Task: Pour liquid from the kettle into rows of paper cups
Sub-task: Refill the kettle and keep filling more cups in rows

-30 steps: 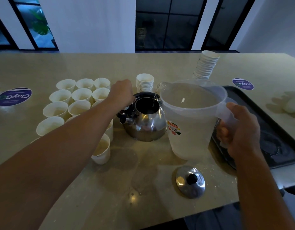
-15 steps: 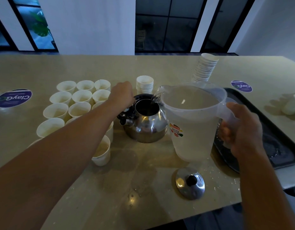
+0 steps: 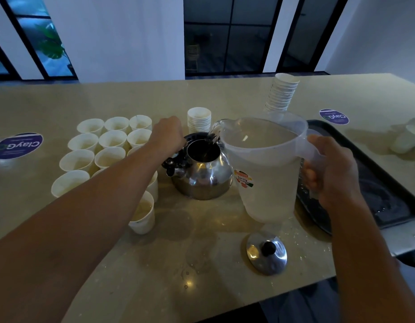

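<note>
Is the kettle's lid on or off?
Off. The kettle mouth is open and the lid lies on the counter.

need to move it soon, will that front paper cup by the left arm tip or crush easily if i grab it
Probably soft: the front paper cup looks thin-walled, so a hard squeeze may buckle it. Liquid shows inside, so it likely sits steadier than an empty one, yet could slop. It stands apart from its rows, with nothing bracing it.

Kettle (image 3: 203, 180): mirror-bright steel, black handle fittings and black spout cap. Loose lid (image 3: 267, 254): same silver steel, black knob. Pitcher (image 3: 266, 173): translucent frosted white; sticker in red, orange and green. Paper cups (image 3: 111, 141): white, pale beige inside. Cup stack (image 3: 282, 93): white. Countertop (image 3: 132, 271): beige, faintly mottled. Tray (image 3: 388, 183): black. Round sticker (image 3: 17, 145): purple, white lettering.
</note>
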Available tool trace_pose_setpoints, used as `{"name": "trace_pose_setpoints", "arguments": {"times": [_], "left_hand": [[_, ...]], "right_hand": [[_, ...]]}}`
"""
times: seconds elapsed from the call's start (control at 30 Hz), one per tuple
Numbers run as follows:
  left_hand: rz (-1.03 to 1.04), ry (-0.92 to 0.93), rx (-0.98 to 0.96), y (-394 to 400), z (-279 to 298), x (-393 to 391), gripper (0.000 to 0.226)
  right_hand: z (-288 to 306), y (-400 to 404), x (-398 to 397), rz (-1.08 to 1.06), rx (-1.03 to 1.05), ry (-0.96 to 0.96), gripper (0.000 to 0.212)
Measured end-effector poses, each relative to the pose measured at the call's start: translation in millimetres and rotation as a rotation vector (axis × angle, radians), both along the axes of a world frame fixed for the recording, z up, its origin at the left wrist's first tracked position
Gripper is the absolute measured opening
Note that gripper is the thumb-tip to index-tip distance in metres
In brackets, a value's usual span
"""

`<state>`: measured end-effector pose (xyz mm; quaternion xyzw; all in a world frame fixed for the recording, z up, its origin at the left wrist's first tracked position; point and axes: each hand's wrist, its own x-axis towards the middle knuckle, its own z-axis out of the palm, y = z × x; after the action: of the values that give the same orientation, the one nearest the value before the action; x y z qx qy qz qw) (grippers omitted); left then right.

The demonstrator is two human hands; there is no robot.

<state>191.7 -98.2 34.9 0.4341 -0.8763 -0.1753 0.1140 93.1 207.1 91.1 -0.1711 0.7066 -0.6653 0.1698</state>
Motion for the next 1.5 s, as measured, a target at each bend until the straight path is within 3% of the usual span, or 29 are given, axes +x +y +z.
{"name": "trace_pose_setpoints", "arguments": {"times": [1.07,1.5], "left_hand": [[0.002,-0.014,0.021,-1,0,-1,0.027],[0.001,-0.003,0.039,-3,0,0,0.029]], "right_hand": [[8,4,-8,0.040,0.075,0.042,0.034],[7,-1,-14,0.079,0.089,0.069,0.042]]}}
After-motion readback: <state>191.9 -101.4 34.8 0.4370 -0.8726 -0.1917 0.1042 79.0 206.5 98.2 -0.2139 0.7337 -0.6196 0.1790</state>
